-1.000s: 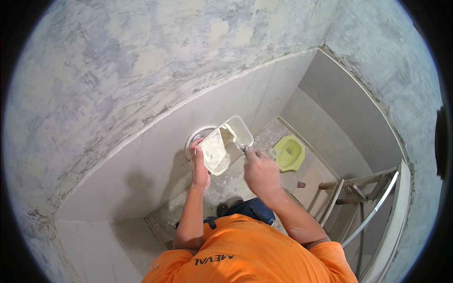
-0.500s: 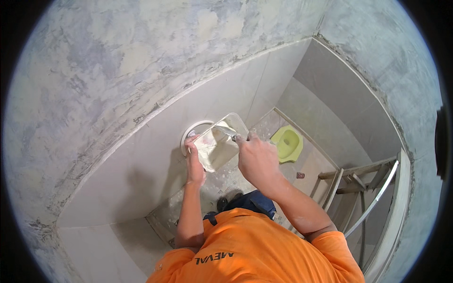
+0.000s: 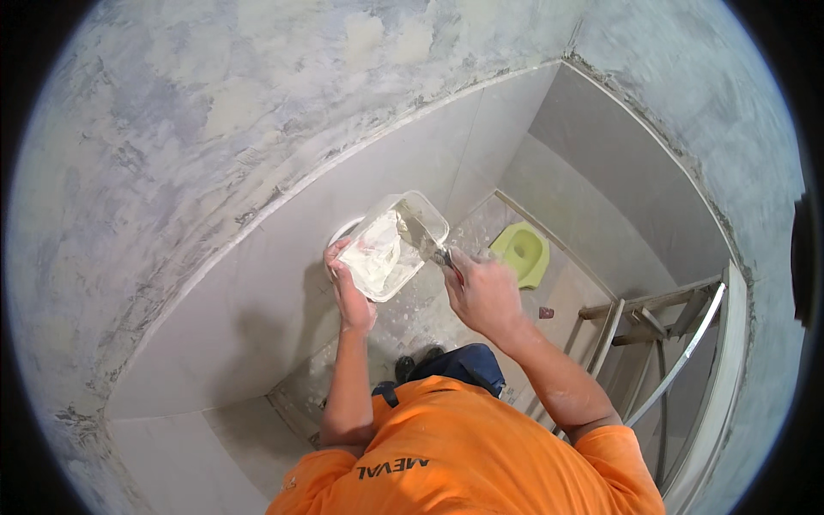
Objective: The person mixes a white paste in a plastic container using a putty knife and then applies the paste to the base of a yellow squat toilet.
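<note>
My left hand (image 3: pixel 350 287) grips a clear rectangular plastic tub (image 3: pixel 439 225) by its left side, fingers wrapped on the edge. White putty (image 3: pixel 374 256) lies in a thick mass over the left and middle of the tub. Closed around the handle of a putty knife (image 3: pixel 415 232) is my right hand (image 3: pixel 487 293), at the tub's right side. The knife's metal blade reaches inside the tub, against the putty's right edge. Part of the handle is hidden by my fingers.
Grey wall panels (image 3: pixel 283 257) enclose the space, with patchy plaster (image 3: pixel 206 112) above. A white ring (image 3: pixel 345 230) sits behind the tub. On the floor are a yellow-green squat toilet (image 3: pixel 522 254) and a small reddish piece (image 3: pixel 546 312). A ladder (image 3: pixel 725 343) stands at right.
My right hand has drawn slightly right and toward me, and the knife blade sits farther right. The tub has tilted a little, and the putty now shows as a broader mass.
</note>
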A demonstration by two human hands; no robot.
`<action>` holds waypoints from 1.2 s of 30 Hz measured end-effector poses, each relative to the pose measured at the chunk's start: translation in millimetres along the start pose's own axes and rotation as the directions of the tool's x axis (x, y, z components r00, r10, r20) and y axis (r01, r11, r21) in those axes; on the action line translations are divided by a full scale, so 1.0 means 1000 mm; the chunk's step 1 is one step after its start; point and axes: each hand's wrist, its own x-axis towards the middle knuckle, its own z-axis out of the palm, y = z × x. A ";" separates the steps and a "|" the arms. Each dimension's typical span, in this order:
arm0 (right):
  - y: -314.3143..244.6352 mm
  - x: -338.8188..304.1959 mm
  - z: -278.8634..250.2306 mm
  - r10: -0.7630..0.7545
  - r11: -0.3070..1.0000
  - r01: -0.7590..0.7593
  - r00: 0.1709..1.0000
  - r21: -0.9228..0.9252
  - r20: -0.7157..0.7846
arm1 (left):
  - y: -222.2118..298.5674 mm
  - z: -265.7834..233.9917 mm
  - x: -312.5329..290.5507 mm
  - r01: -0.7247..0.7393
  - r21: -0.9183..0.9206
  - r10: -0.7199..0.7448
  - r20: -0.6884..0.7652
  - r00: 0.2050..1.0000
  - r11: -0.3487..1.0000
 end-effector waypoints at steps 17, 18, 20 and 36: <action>-0.014 -0.017 0.054 0.324 0.123 -0.552 0.808 0.825 0.493 | -0.024 0.040 -0.002 -0.074 0.079 0.082 -0.099 0.992 0.994; -0.013 -0.015 0.051 0.324 0.122 -0.546 0.811 0.829 0.487 | -0.023 0.040 -0.002 -0.075 0.056 0.079 -0.085 0.993 0.996; -0.009 -0.011 0.047 0.291 -0.012 -0.587 0.772 0.809 0.565 | -0.021 0.039 -0.003 -0.073 0.034 0.075 -0.067 0.995 0.997; 0.016 -0.035 0.027 -0.100 0.884 0.296 0.876 0.363 -0.471 | -0.008 0.034 -0.010 0.276 -0.351 -0.296 -0.002 0.955 0.895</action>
